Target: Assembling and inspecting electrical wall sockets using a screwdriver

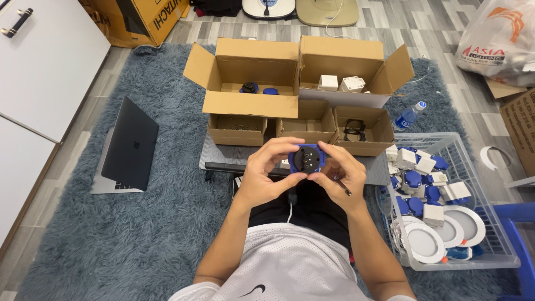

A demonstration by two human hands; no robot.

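Observation:
Both my hands hold a small blue socket part with a round black face (307, 158) in front of my chest. My left hand (267, 173) grips its left side, fingers curled over the top. My right hand (337, 174) grips its right side and also has a thin dark tool (342, 185) tucked under its fingers. Just beyond the hands lies a low grey tray table (214, 156).
Several open cardboard boxes (251, 103) stand ahead, holding blue, black and white parts. A clear plastic basket (485, 245) at my right holds blue-and-white sockets and round white lamps. A closed laptop (129, 146) lies on the grey rug at left. A water bottle (408, 117) lies behind the basket.

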